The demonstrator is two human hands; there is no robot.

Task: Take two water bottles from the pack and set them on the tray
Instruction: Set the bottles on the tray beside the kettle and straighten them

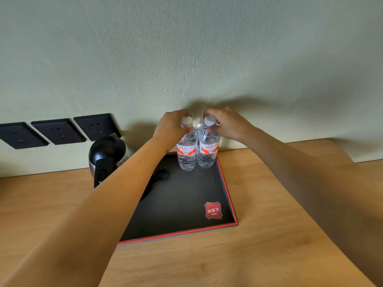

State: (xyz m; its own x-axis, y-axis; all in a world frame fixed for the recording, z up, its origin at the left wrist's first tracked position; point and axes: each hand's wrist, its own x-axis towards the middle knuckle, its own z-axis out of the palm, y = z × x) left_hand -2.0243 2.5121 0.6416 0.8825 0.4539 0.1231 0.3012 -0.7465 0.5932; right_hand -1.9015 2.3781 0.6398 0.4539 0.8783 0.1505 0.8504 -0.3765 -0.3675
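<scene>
Two clear water bottles with red-and-white labels and white caps stand upright side by side at the far right corner of a black tray with a red rim [228, 195]. My left hand [171, 126] grips the neck of the left bottle [186, 155]. My right hand [227, 123] grips the neck of the right bottle [207, 152]. Both bottle bases look to be resting on the tray floor. No pack is in view.
A black and steel kettle [106, 155] stands at the tray's left side, partly behind my left forearm, with a dark cord on the tray. Three dark wall sockets [59, 131] sit on the wall at left. The tray lies on a wooden tabletop [269, 235].
</scene>
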